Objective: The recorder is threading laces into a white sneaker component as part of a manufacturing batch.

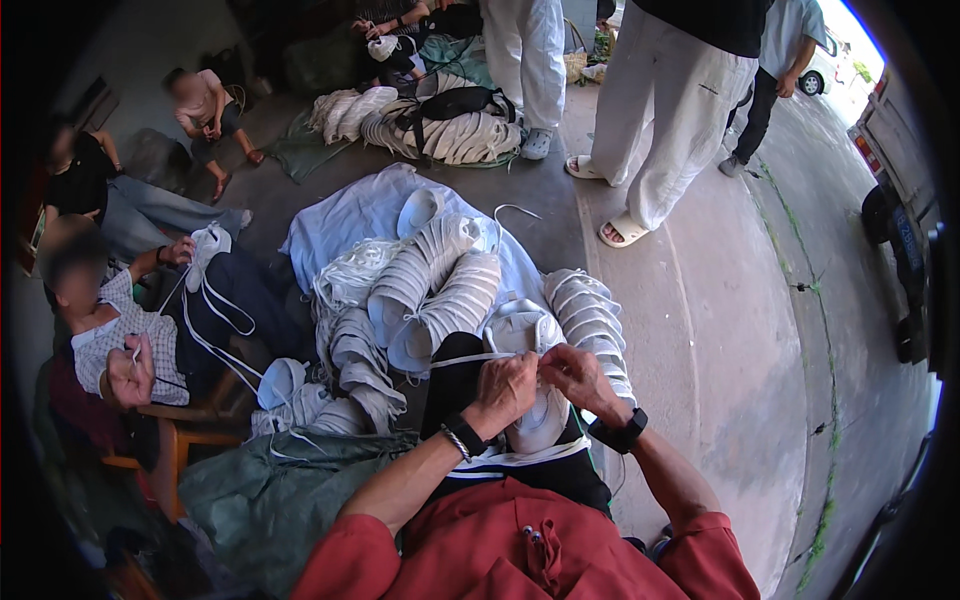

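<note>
A white shoe upper [540, 425] lies on my lap, its toe end toward me and its opening away. Over its middle, my left hand [507, 388] is closed on a white shoelace [465, 359], with a loose length running out to the left. Close beside it, my right hand [582, 380] pinches at the same lacing; the fingertips of both hands nearly meet, and they hide the eyelets there. Another white lace strip [515, 459] lies across my lap below the shoe upper.
Nested stacks of white shoe uppers [465, 300] rest on a pale blue cloth [350, 215]; another stack [588, 325] is at my right. A green sack [290, 490] lies left. A seated co-worker [125, 320] handles a shoe upper [208, 245]. People stand ahead; a truck [905, 190] is right.
</note>
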The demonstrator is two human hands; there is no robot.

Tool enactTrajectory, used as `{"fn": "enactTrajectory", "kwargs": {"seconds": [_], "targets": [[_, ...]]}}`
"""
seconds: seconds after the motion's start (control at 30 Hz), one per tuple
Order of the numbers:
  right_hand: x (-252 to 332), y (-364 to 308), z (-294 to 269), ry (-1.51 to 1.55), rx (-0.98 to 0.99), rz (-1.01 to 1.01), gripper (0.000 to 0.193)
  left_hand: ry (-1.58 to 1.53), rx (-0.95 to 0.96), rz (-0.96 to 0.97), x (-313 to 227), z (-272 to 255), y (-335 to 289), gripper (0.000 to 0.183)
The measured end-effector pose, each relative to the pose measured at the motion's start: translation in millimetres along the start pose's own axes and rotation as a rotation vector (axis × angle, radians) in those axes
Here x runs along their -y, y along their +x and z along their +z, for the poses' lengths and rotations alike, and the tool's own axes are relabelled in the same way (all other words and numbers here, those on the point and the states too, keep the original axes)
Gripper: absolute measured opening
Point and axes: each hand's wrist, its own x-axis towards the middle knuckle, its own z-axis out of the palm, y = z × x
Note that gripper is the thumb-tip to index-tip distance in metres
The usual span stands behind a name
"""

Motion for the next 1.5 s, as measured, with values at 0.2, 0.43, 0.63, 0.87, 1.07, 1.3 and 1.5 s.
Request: {"fn": "enactTrajectory", "kwargs": {"seconds": [0.2, 0.43, 0.63, 0.87, 1.07, 1.3, 1.5], "targets": [[-5.1, -1.0, 3.3, 0.088, -0.038, -0.007, 0.013, -0.009, 0.099, -0.023, 1.5, -4.5, 12.0, 0.008], [-10.1, -1.5, 7.4, -0.095, -0.004, -0.146, 0.014, -0.779, 0.462, -0.298, 32.0, -34.3, -1.2, 0.011], [-7.4, 1.5, 4.9, 0.017, -0.039, -0.149, 0.014, -1.255, 0.221, -0.595, 29.5, -24.7, -16.9, 0.015], [-4.0, 2.0, -2.1, 0.203, 0.059, 0.157, 0.010, -1.780, 0.149, -0.888, 56.8, -22.6, -39.8, 0.032], [-12.0, 11.5, 0.2, 0.208, 0.085, 0.195, 0.012, -2.171, -0.178, -0.882, 90.7, -30.2, -46.5, 0.020], [-8.4, 14.3, 4.3, 0.176, 0.042, 0.266, 0.013, -2.013, -0.340, -1.070, 115.7, -45.0, -81.7, 0.021], [9.5, 2.0, -20.9, 0.628, 0.035, 0.201, 0.035, -1.929, -0.360, -0.942, 128.6, -59.0, -79.0, 0.017]]}}
